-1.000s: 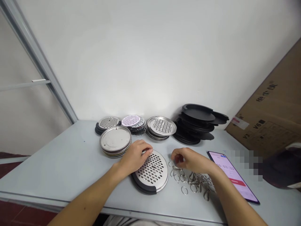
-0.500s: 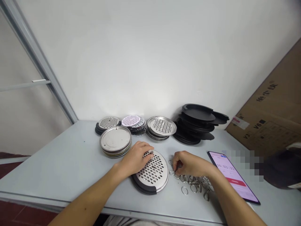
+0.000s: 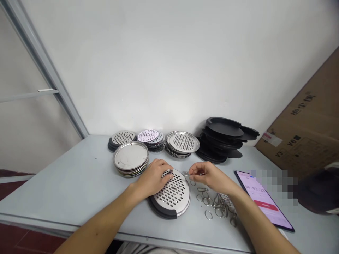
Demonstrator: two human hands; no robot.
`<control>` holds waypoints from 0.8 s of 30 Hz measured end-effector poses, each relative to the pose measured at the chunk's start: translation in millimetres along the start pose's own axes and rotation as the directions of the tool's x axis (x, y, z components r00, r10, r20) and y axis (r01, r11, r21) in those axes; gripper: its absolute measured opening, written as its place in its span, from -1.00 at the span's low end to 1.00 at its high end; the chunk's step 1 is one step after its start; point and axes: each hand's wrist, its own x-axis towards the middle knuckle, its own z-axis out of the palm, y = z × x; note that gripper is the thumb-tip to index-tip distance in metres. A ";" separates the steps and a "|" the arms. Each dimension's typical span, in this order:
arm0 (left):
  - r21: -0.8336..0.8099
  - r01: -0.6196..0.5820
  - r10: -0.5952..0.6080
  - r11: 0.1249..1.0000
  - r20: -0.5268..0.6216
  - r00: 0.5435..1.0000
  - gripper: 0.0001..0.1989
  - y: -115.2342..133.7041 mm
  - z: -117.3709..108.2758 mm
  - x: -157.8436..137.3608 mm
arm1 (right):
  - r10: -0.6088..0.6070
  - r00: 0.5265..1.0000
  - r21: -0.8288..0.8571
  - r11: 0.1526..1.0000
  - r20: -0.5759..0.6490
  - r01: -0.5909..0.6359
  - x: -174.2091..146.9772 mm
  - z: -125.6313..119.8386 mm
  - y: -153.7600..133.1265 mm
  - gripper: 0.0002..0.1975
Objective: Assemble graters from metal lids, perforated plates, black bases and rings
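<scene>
A round perforated metal disc with a black rim piece along its near left edge lies at the middle of the table. My left hand is closed on its upper left side, fingertips and thumb resting on the holes. Just right of the disc, my right hand pinches a small metal ring between thumb and fingers, raised above the table. Below that hand lies a loose pile of metal rings and clips, partly hidden by my right forearm.
Behind the disc stand a stack of shiny metal plates, a black-edged perforated disc, loose perforated sheets, rimmed perforated plates and black trays. A phone and a cardboard box are at right.
My right hand has risen from the ring pile and moved slightly away from me, with a metal ring now showing at its fingertips. My left hand and the disc stay put.
</scene>
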 end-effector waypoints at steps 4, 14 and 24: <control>-0.068 -0.035 0.030 0.997 -0.079 0.996 -0.69 9.5 -4.5 1.2 | 0.016 1.000 0.221 0.975 0.024 -0.021 5.2 22.0 -10.6 -0.75; -0.144 -0.120 0.106 0.982 -0.098 0.989 -0.84 16.6 -7.2 1.7 | -0.010 1.000 0.417 0.909 0.024 -0.001 7.8 32.8 -7.5 -0.75; -0.162 -0.134 0.116 0.978 -0.111 0.987 -0.87 14.7 -5.8 2.2 | 0.024 0.999 0.051 0.998 0.038 -0.026 5.9 13.9 0.6 -0.78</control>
